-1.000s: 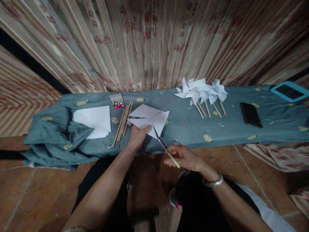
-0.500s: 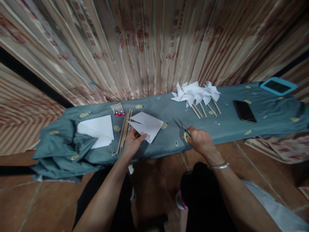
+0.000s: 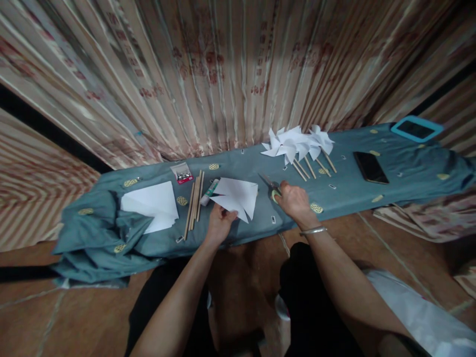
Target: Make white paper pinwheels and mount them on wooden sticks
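Note:
My left hand point(image 3: 220, 225) pinches a white paper square point(image 3: 238, 193) by its near left edge. Slits run into the paper from its corners, and its flaps spread apart. In my right hand point(image 3: 295, 202) is a pair of scissors point(image 3: 270, 184) with light green handles, the blades pointing away and left, close together and apart from the paper. A glue stick point(image 3: 209, 192) lies just left of the paper, partly covered by it. Beside that are several thin wooden sticks point(image 3: 194, 201). Several finished paper pinwheels point(image 3: 284, 144) on sticks lie at the back.
A stack of white paper point(image 3: 158, 201) lies at the left, partly under bunched cloth point(image 3: 96, 228). Behind the sticks stands a small red box point(image 3: 184, 176) of metal pins. A black phone point(image 3: 371, 167) and a blue-framed tablet point(image 3: 416, 129) lie at the right. A striped curtain point(image 3: 219, 89) hangs behind.
The paper has turned in my left hand and shifted right, uncovering the glue stick. My right hand has moved left with the scissors, whose blades have come together.

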A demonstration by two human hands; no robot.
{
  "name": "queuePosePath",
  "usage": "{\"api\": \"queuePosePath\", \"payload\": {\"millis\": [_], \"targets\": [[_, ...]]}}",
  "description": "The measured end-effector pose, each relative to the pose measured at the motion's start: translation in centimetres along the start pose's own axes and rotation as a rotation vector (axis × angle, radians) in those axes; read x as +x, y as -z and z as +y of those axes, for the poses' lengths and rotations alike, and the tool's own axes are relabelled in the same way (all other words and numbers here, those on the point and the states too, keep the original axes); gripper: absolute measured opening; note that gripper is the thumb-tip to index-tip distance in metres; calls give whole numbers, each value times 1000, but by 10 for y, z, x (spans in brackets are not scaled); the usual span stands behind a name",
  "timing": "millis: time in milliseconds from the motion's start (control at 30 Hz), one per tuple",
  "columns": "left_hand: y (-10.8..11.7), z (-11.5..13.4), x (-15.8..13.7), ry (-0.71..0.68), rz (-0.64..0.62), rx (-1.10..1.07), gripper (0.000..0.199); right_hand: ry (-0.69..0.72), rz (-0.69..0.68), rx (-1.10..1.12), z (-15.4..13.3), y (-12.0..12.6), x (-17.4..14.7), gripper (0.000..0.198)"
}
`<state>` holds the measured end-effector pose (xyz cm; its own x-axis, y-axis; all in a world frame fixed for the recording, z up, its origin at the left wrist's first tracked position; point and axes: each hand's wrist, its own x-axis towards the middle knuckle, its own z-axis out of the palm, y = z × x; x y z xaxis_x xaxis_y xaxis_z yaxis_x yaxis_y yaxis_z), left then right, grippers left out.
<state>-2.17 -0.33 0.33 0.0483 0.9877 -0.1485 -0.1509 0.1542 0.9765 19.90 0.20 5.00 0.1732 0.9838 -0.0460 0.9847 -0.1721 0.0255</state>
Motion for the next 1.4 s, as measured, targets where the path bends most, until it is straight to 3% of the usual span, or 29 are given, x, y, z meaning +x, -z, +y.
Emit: {"api": "queuePosePath", "payload": {"millis": [100, 200, 300, 367, 433, 500, 567, 667, 933, 1067, 1200, 1400], "targets": [[-1, -1, -1, 37, -18, -12, 45, -26, -9, 12, 1, 2, 3, 35], [13, -1, 0, -26, 48, 65, 56, -32, -16, 9, 4, 2, 3, 34], [33, 1, -4, -256, 203, 298, 67, -35, -23, -7, 7, 2, 4, 37], [41, 4, -9, -437, 245, 536, 64, -37, -31, -13, 9, 2, 4, 38], [41, 9, -17, -614, 191, 807, 58, -36, -36, -16, 9, 2, 5, 35], [32, 11, -23, -711, 37, 990, 45, -28, -31, -12, 9, 3, 4, 33], [18, 11, -27, -702, -123, 1148, 41, -13, -13, -10, 8, 3, 3, 32], [-1, 8, -29, -685, -227, 1286, 39, 16, 21, -25, 7, 0, 0, 33], [-12, 1, -27, -628, -289, 1372, 48, 60, 141, 8, 7, 0, -3, 31], [-15, -1, -25, -607, -320, 1425, 50, 259, 232, 160, -12, -2, 2, 36], [-12, -2, -22, -638, -344, 1467, 52, 515, 179, 235, -36, -16, 5, 42], [-3, 2, -15, -720, -359, 1440, 55, 529, 97, 191, -49, -28, 3, 44]]}}
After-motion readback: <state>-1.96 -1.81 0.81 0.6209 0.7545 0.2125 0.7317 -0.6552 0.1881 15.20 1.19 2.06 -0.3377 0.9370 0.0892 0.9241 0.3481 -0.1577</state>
